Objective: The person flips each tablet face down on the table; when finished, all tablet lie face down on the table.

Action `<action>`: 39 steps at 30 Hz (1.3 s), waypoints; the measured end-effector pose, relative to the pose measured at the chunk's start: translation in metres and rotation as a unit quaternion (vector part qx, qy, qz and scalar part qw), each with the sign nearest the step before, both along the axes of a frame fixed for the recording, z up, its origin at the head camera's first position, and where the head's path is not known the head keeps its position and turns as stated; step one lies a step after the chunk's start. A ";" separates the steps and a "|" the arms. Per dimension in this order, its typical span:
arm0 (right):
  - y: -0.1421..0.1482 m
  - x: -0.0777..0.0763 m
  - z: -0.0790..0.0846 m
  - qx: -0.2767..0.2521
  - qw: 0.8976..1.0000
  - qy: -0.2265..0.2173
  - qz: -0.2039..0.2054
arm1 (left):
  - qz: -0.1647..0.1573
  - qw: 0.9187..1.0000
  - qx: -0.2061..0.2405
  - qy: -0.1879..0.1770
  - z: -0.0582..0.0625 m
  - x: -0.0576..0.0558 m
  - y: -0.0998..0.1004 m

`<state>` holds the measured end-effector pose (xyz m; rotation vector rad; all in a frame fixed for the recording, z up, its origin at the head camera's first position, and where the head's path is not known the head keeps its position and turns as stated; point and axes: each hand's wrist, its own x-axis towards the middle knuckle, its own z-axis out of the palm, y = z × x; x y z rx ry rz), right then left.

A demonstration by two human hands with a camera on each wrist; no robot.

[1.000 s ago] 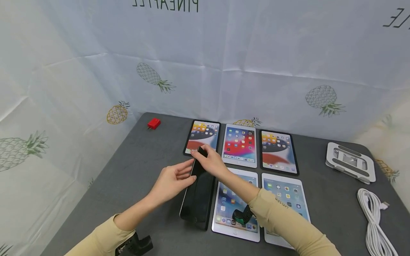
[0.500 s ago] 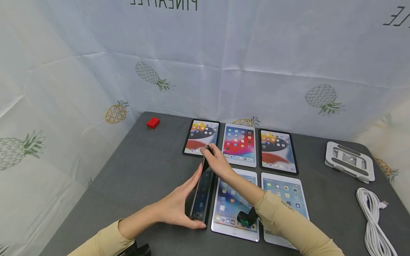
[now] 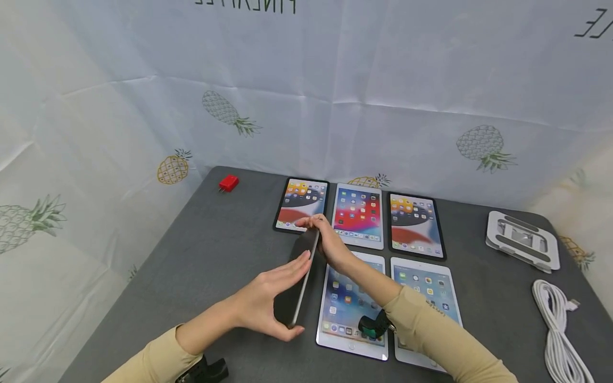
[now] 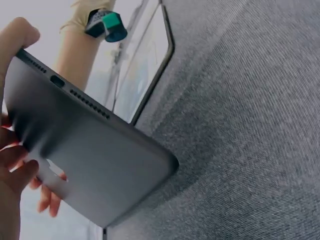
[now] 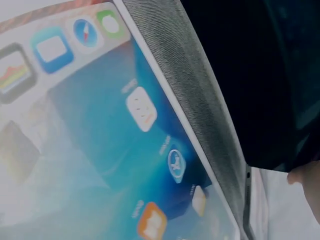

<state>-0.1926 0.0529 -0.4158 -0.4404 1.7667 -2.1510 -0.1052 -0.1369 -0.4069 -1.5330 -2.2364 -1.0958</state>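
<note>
- Head view: a dark grey tablet [image 3: 286,306] is tilted steeply between both hands, left of the lower-left white-framed tablet [image 3: 330,332]; its screen is turned away, and whether it touches the grey table [image 3: 191,255] is hard to tell
- The left hand [image 3: 265,298] grips it with a wide spread, thumb on the near end, fingers on the back
- The right hand [image 3: 330,242] curls round the far end, its thumb hidden
- In the left wrist view the charging port [image 4: 57,81] is plain, the logo [image 4: 55,168] foreshortened
- In the right wrist view the held screen is dark, and only one fingertip shows
- The right sleeve [image 3: 431,335] covers part of the lower-right white-framed tablet [image 3: 426,287]
- The white cable [image 3: 557,324] runs out of frame; lettering on the pineapple-print cloth [image 3: 383,64] is cut off above
</note>
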 end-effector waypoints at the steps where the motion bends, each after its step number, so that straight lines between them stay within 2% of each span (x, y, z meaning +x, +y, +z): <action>1: 0.000 0.000 -0.001 -0.004 1.000 -0.001 0.004 | 0.000 1.000 -0.013 0.002 0.000 0.000 -0.001; 6: 0.002 0.001 -0.007 -0.035 0.999 -0.019 0.006 | 0.017 0.996 -0.083 0.014 -0.004 0.001 -0.001; 10: 0.004 0.002 -0.012 -0.037 0.999 -0.031 0.008 | 0.031 0.992 -0.115 0.033 -0.008 0.001 0.000; 14: 0.007 0.003 -0.016 -0.001 0.999 -0.053 -0.010 | 0.046 0.989 -0.139 0.026 -0.013 0.001 0.001; 17: 0.010 0.005 -0.018 0.075 0.994 -0.058 -0.052 | 0.053 0.985 -0.161 0.028 -0.017 0.003 0.002; 20: 0.013 0.006 -0.021 0.156 0.982 -0.048 -0.092 | 0.055 0.980 -0.186 0.053 -0.021 0.004 0.004; 22: 0.014 0.005 -0.022 0.193 0.975 -0.037 -0.105 | 0.059 0.974 -0.203 0.076 -0.024 0.004 0.005; 28: 0.016 0.003 -0.025 0.263 0.960 0.005 -0.097 | 0.075 0.963 -0.226 0.123 -0.033 0.005 0.003; 30: 0.018 0.002 -0.025 0.294 0.951 0.032 -0.093 | 0.075 0.962 -0.233 0.125 -0.036 0.005 0.002; 33: 0.019 0.001 -0.026 0.346 0.930 0.088 -0.088 | 0.072 0.959 -0.249 0.118 -0.039 0.005 -0.001; 39: 0.021 -0.002 -0.030 0.394 0.899 0.183 -0.056 | 0.072 0.956 -0.260 0.112 -0.045 0.005 -0.004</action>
